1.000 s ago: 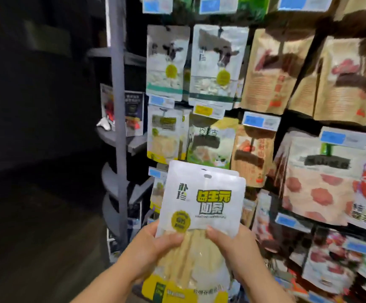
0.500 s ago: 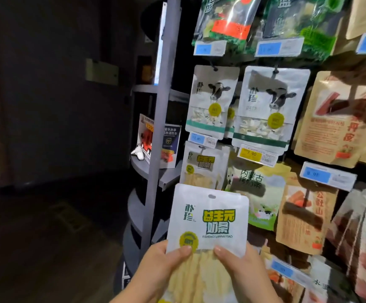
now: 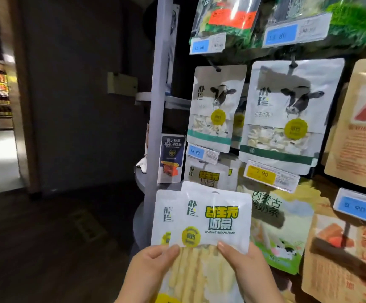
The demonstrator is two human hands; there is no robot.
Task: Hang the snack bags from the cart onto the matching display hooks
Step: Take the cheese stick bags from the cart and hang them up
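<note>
Two bags (image 3: 212, 217) fanned upright; my left hand (image 3: 153, 267) and right hand (image 3: 246, 265) pinch them below matching hung bags (image 3: 208, 174).

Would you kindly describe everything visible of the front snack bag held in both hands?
The front snack bag is a glossy white pouch with yellow-and-green lettering, a round yellow seal and a clear lower window showing pale yellow sticks. A hang slot sits near its top edge. It is upright, facing the camera, unhung. The left hand and right hand pinch its sides, thumbs on the front. A second bag of the same kind lies behind it, offset left.
</note>
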